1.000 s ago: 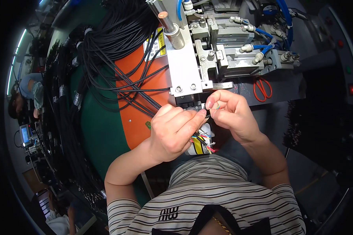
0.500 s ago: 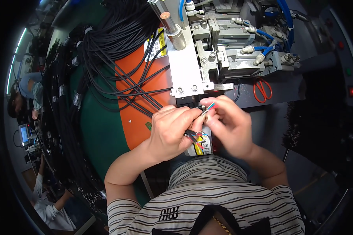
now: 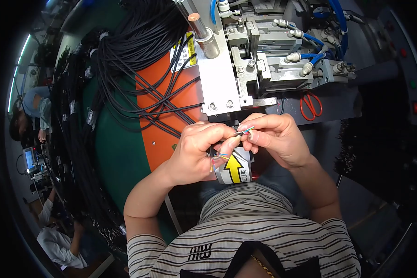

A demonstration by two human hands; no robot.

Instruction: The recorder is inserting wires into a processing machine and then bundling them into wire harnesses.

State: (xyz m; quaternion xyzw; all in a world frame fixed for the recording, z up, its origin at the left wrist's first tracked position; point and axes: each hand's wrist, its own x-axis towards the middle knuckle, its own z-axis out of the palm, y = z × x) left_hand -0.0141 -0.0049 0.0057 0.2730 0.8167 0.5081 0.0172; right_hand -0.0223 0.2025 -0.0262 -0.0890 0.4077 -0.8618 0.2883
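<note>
A thin bundle of coloured wires (image 3: 244,131) is held between the fingertips of the left hand (image 3: 197,153) and the right hand (image 3: 275,139), just in front of the metal machine. Blue, green and reddish strands are seen fanned at its tip. More coloured strands (image 3: 219,158) are seen lower down, below the left thumb.

The person wears a short-sleeved shirt (image 3: 264,231) with thin horizontal stripes, dark on a pale ground. The sleeves end above the elbows, so both forearms are bare. A small dark printed mark sits on the chest of the shirt. At the collar a thin gold-coloured chain (image 3: 262,265) shows. The hands, left (image 3: 197,153) and right (image 3: 278,139), are bare, without gloves or rings in view.
</note>
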